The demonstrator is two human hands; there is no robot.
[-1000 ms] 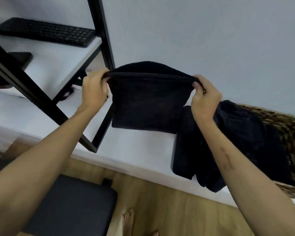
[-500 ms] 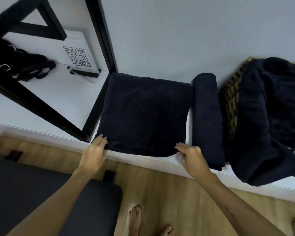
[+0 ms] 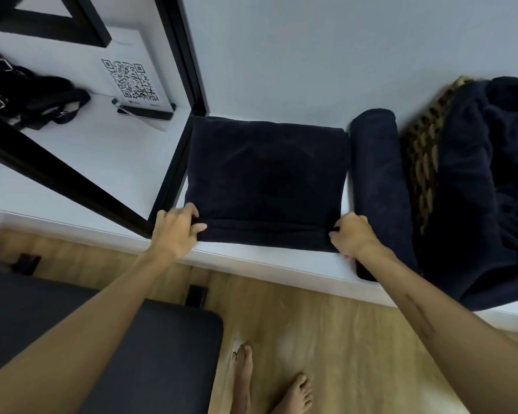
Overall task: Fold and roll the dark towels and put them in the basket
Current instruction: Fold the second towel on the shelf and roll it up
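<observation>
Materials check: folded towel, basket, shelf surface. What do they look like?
Folded towel: dark navy terry-like cloth, matte and fuzzy, creasing softly where both hands grip its near edge. Basket: woven brown and tan strands, probably wicker or seagrass. Shelf surface: smooth white board, likely laminate or painted.

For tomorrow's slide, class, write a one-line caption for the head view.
Both hands, left and right, grip the folded dark towel at its near edge, beside a rolled towel.

Two bare forearms with no sleeves, left hand (image 3: 177, 231) and right hand (image 3: 353, 237) ungloved; bare feet (image 3: 269, 380) at bottom centre.
</observation>
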